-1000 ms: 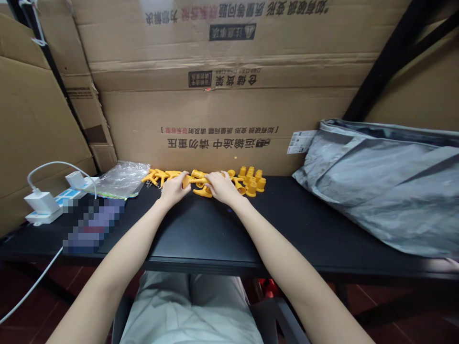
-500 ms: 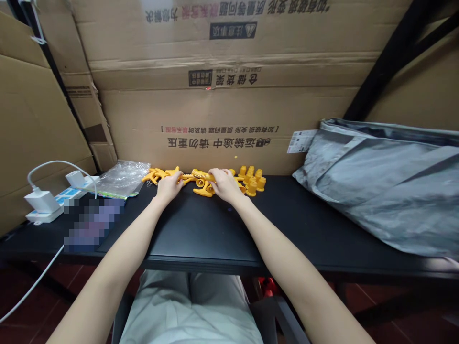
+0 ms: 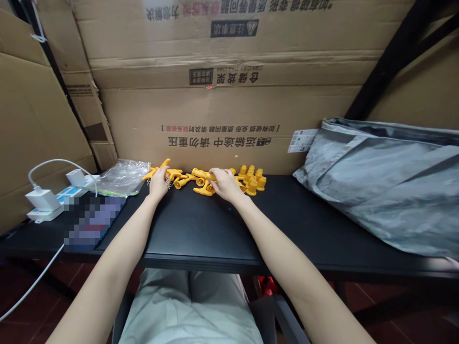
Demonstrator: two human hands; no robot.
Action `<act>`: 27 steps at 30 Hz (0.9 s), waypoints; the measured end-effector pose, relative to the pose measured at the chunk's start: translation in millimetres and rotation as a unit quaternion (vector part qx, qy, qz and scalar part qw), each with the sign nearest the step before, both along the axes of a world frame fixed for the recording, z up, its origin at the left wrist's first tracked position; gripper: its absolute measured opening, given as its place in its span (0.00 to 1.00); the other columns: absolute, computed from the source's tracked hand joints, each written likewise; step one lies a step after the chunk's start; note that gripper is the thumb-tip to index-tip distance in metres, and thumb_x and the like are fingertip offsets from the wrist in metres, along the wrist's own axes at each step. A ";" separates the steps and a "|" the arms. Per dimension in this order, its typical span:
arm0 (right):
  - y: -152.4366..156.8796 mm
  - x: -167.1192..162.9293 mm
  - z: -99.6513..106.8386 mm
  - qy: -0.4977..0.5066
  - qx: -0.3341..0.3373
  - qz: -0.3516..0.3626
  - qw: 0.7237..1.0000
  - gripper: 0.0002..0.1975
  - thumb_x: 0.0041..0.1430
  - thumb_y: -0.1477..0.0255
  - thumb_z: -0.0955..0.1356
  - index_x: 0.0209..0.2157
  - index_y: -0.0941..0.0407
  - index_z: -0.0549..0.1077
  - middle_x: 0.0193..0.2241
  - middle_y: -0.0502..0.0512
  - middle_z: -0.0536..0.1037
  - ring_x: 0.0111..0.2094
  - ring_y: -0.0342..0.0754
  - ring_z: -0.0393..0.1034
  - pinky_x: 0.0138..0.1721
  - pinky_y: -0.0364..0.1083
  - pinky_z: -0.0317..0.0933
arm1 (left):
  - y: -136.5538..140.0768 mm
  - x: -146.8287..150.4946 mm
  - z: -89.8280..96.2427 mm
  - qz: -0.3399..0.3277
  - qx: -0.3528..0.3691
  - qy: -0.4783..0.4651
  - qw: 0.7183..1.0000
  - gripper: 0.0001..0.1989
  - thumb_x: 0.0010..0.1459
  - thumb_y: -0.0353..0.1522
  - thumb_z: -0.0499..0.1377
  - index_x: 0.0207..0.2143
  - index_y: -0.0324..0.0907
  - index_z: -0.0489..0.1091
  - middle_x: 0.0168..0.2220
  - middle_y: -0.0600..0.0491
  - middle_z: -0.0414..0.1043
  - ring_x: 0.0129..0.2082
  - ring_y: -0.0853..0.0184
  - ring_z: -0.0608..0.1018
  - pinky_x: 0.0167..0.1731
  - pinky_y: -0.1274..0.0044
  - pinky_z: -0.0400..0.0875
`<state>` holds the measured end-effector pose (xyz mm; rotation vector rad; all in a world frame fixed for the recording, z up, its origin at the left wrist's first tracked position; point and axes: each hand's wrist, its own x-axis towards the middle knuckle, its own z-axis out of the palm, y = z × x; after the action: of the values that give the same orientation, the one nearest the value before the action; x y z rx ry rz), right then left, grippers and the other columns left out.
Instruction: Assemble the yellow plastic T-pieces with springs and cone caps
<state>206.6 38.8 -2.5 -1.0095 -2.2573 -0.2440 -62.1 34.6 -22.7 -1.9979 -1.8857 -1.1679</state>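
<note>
My left hand (image 3: 158, 183) is closed around a yellow plastic piece (image 3: 166, 163), whose end sticks up beyond the fingers, over a pile of yellow branched parts (image 3: 174, 173). My right hand (image 3: 225, 183) grips a yellow plastic tube-like piece (image 3: 209, 176) at the middle of the row; its fingers cover part of it. Between the hands lie a yellow part with an open round end (image 3: 178, 183) and a curved yellow part (image 3: 202, 191). Several small yellow cup-shaped pieces (image 3: 252, 185) stand just right of my right hand.
A clear plastic bag (image 3: 124, 177) lies left of the parts. Farther left are a power strip (image 3: 68, 196) with a white charger and cable (image 3: 43, 199), and a blurred-out flat item (image 3: 93, 223). A grey fabric bag (image 3: 387, 186) occupies the right; cardboard (image 3: 222, 110) walls the back.
My left hand has moved left with a yellow piece, uncovering the part with the round open end. My right hand stays nearly where it was.
</note>
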 end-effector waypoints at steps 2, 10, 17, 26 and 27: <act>-0.6 0.0 0.2 0.001 -0.002 0.002 1.000 0.11 0.59 0.76 0.62 0.45 0.56 0.66 0.44 0.63 0.77 0.45 0.56 0.70 0.48 0.53 0.54 | 3.8 -3.1 -3.3 -0.009 -0.006 0.020 1.000 0.21 0.61 0.30 0.50 0.57 0.42 0.65 0.53 0.45 0.70 0.52 0.60 0.72 0.53 0.69 0.66; -3.1 -0.8 0.9 0.002 -0.009 0.008 1.000 0.11 0.59 0.76 0.62 0.45 0.56 0.66 0.44 0.62 0.77 0.46 0.56 0.70 0.49 0.54 0.54 | 10.9 -8.7 -11.9 0.065 -0.144 0.020 0.987 0.27 0.58 0.28 0.49 0.61 0.45 0.61 0.57 0.43 0.65 0.58 0.54 0.67 0.56 0.61 0.64; -2.0 -0.1 -0.6 0.004 0.000 0.013 1.000 0.11 0.60 0.75 0.62 0.44 0.56 0.66 0.44 0.62 0.77 0.45 0.56 0.70 0.49 0.54 0.54 | 17.3 -9.4 -16.5 0.086 -0.179 -0.001 0.980 0.25 0.64 0.38 0.46 0.60 0.42 0.61 0.59 0.41 0.64 0.60 0.53 0.65 0.56 0.60 0.62; -0.7 1.0 3.9 0.044 0.042 -0.074 0.995 0.09 0.60 0.71 0.62 0.42 0.57 0.67 0.41 0.63 0.76 0.43 0.56 0.69 0.47 0.52 0.55 | 17.2 -10.9 -19.4 0.061 -0.157 0.033 0.985 0.20 0.62 0.34 0.49 0.56 0.45 0.66 0.57 0.44 0.66 0.59 0.55 0.66 0.56 0.62 0.64; -0.7 2.4 5.7 0.060 0.048 -0.092 0.993 0.09 0.60 0.71 0.62 0.42 0.57 0.67 0.41 0.63 0.76 0.43 0.56 0.68 0.47 0.52 0.55 | 16.4 -10.4 -18.7 0.068 -0.154 0.035 0.985 0.20 0.62 0.34 0.49 0.55 0.45 0.67 0.56 0.44 0.66 0.59 0.54 0.66 0.55 0.62 0.64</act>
<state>208.9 38.1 3.1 -1.1501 -2.0263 -0.3577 -72.5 51.0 -41.4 -1.9817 -2.2393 -0.8002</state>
